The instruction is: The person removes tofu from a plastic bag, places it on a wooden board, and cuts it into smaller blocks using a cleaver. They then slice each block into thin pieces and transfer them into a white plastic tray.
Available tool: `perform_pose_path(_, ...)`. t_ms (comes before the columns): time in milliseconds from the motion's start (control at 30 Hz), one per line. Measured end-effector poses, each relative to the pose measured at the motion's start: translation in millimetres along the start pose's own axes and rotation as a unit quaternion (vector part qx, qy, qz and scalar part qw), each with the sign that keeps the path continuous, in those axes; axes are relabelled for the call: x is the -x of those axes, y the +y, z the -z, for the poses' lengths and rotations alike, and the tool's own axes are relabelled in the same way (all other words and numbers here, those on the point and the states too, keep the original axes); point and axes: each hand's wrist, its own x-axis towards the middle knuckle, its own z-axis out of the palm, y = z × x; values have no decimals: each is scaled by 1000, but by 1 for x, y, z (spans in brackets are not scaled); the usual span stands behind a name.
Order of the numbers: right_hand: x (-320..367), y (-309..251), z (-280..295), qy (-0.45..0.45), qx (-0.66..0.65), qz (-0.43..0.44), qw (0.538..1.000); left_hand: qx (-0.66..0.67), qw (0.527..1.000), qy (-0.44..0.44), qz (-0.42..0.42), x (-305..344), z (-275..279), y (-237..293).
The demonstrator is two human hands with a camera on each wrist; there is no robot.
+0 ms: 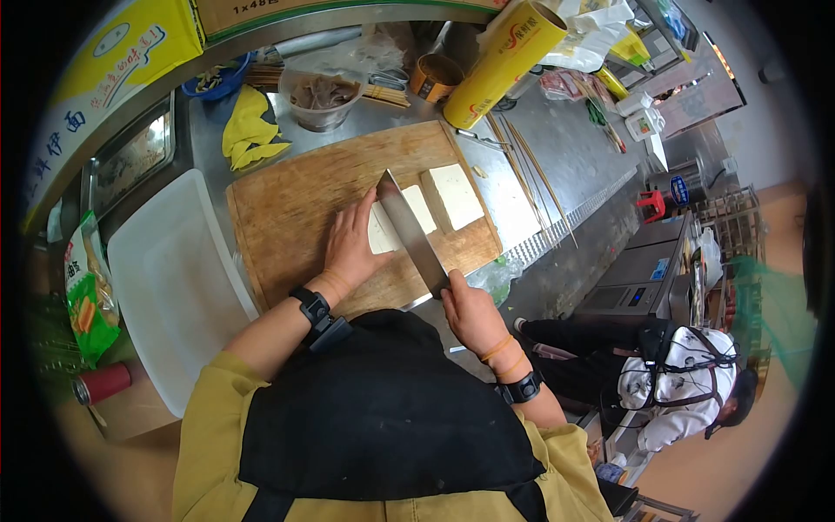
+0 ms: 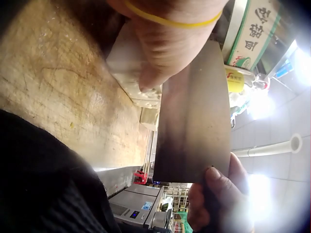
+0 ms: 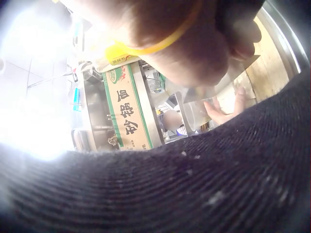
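On a wooden cutting board [image 1: 291, 196] lies pale tofu, likely a block under the blade and a separate tofu block [image 1: 454, 198] at its right. My right hand [image 1: 474, 315] grips the handle of a cleaver [image 1: 410, 228], whose broad blade slants across the nearer tofu [image 1: 381, 231]. My left hand [image 1: 350, 242] rests on that tofu left of the blade, fingers extended and thumb spread near its front edge. In the left wrist view the thumb [image 2: 160, 68] presses the tofu beside the blade face [image 2: 197, 111]. More tofu [image 1: 423, 209] shows on the blade's right side.
A white plastic tub [image 1: 178, 278] stands left of the board. Behind it are a yellow cloth [image 1: 250, 130], a clear container [image 1: 320, 97] and a yellow film roll [image 1: 504, 65]. Skewers [image 1: 531, 174] lie on the right. Another person [image 1: 678, 374] is at the far right.
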Motion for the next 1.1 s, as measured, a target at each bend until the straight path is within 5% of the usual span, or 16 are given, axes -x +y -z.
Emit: perform_pose_path(1100,-3,-4,-14,-8,10,-18,1000,-5,1000,12,-11,2,-2,-2)
